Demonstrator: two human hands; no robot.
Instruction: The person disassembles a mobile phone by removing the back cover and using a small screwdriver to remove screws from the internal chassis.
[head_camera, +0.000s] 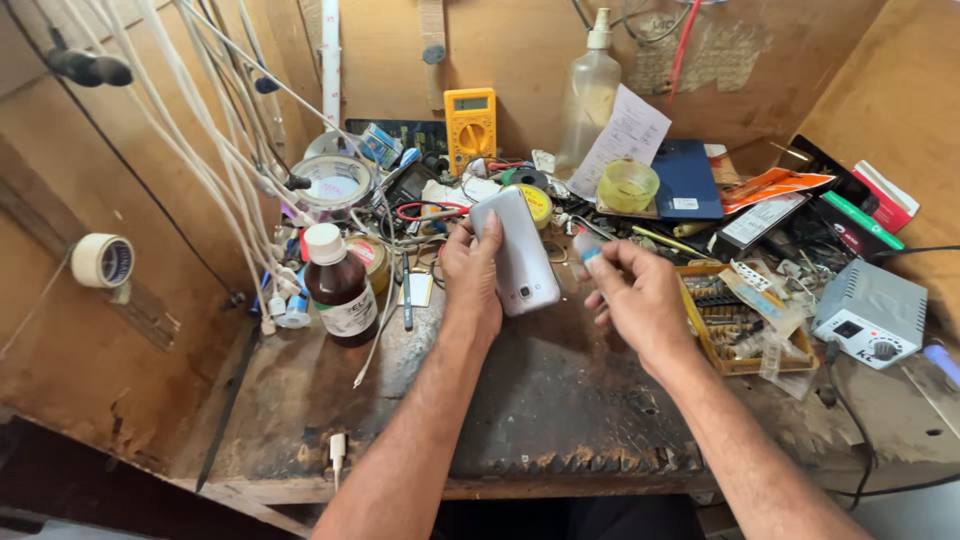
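A scarred wooden counter (560, 400) carries a heap of repair clutter, a yellow multimeter (470, 125) standing against the back wall. A brown bottle (338, 285) stands left of the left hand (472, 275), which grips a silver phone (516, 250), back up, just above the counter. The right hand (632, 290) pinches a small white-and-blue piece (586, 247) beside the phone's edge.

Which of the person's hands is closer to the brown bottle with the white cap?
Left. The left hand holds the silver phone just right of the brown bottle. The right hand is farther right, beyond the phone, pinching a small white object.
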